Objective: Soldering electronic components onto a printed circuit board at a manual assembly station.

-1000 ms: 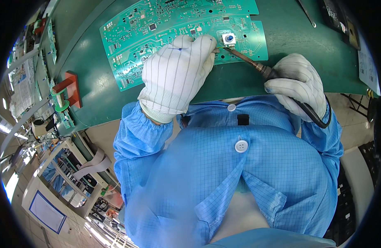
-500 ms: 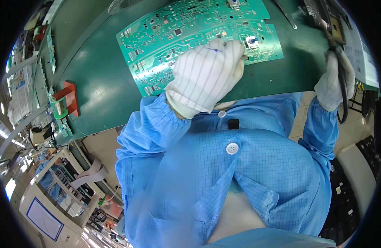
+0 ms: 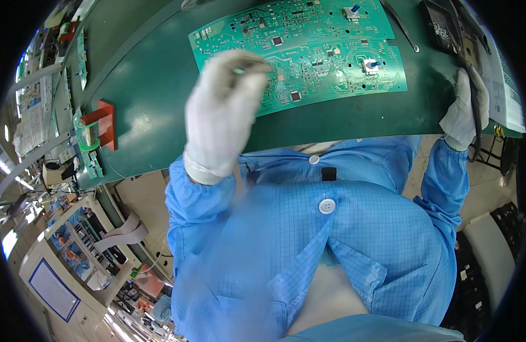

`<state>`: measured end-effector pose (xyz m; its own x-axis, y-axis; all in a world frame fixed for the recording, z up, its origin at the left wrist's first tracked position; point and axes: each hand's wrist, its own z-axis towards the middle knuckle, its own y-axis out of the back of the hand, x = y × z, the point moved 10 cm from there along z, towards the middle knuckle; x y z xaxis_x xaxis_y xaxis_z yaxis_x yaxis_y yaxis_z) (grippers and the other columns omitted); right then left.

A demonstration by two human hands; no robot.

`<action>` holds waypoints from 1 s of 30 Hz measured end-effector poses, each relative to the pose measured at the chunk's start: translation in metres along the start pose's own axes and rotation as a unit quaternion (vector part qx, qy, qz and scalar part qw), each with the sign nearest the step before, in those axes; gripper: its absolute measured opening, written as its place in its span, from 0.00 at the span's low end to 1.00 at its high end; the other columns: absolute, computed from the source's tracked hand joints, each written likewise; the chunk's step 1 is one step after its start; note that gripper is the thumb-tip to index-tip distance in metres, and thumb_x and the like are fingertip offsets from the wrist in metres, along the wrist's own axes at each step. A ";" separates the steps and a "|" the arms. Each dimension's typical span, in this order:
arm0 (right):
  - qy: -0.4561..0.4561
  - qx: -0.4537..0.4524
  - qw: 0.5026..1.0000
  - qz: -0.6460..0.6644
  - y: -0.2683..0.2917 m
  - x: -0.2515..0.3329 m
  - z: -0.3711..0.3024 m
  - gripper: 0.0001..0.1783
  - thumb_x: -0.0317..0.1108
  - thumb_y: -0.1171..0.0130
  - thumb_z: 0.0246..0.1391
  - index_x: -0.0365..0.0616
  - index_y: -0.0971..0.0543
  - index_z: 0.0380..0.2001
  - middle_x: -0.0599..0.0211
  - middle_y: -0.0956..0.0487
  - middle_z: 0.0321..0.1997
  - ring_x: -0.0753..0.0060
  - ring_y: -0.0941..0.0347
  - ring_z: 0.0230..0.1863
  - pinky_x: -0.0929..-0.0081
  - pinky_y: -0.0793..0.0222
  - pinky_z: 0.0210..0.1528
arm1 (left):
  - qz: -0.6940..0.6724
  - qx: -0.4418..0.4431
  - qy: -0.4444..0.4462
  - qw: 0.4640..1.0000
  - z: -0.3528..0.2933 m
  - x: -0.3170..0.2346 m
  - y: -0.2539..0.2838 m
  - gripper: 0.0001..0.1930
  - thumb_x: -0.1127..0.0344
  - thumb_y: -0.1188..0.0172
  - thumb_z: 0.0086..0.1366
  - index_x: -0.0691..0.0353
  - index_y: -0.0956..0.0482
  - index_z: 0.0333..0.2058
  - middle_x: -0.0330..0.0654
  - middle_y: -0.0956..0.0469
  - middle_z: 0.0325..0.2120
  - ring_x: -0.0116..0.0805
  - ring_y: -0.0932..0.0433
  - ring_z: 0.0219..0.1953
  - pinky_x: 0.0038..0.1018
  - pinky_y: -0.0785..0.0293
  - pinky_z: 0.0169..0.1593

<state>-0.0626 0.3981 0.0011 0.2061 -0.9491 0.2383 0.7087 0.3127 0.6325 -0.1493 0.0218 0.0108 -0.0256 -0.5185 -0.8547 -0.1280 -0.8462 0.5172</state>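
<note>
A green circuit board panel [image 3: 331, 71] in two joined strips lies on the green bench top, with small chips and white, blue-shafted knob parts [image 3: 371, 65] near its right end. My left hand [image 3: 220, 111], in a white glove, is raised over the panel's left part and hides it. Its fingers are curled together and a little blurred; what they hold, if anything, cannot be made out. At the bench's right edge, my gloved right hand [image 3: 461, 111] is closed round a black cabled tool [image 3: 475, 97], probably a soldering iron, beside a black holder [image 3: 439, 25].
Metal tweezers [image 3: 402, 28] lie right of the panel. A red stand [image 3: 105, 125] and a green-rimmed solder spool [image 3: 87, 138] are at the left of the bench. White papers [image 3: 499, 85] lie at the far right. The bench's front edge runs close to my body.
My left hand has lifted off the panel's lower edge and swung left. More of the lower strip shows. My right hand keeps its grip at the right. The whole view has shifted slightly.
</note>
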 end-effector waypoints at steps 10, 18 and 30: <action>-0.107 0.037 0.981 0.156 -0.039 0.045 0.011 0.14 0.21 0.42 0.60 0.35 0.19 0.49 0.55 0.22 0.52 0.66 0.19 0.48 0.77 0.20 0.53 | 0.013 -0.213 -0.033 0.976 0.071 0.065 0.085 0.19 0.55 0.48 0.72 0.69 0.22 0.41 0.39 0.26 0.22 0.24 0.30 0.20 0.23 0.33 0.24; -0.136 0.016 0.977 0.164 -0.041 0.030 0.003 0.14 0.23 0.42 0.62 0.38 0.19 0.51 0.58 0.22 0.53 0.68 0.20 0.50 0.77 0.19 0.51 | -0.129 -0.170 0.022 0.977 0.075 0.088 0.079 0.21 0.50 0.47 0.71 0.68 0.22 0.42 0.43 0.20 0.28 0.23 0.33 0.18 0.20 0.35 0.22; -0.139 0.027 0.975 0.170 -0.045 0.025 0.004 0.14 0.23 0.41 0.60 0.38 0.18 0.49 0.61 0.21 0.53 0.70 0.21 0.52 0.75 0.25 0.57 | -0.001 -0.143 -0.020 0.990 0.079 0.079 0.078 0.25 0.47 0.48 0.71 0.67 0.22 0.46 0.43 0.18 0.31 0.23 0.30 0.20 0.20 0.34 0.25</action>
<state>-0.0924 0.3607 -0.0185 0.2275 -0.7453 0.6267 0.5931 0.6165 0.5179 -0.2401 -0.0754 -0.0200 -0.0652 -0.5170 -0.8535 0.1573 -0.8499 0.5029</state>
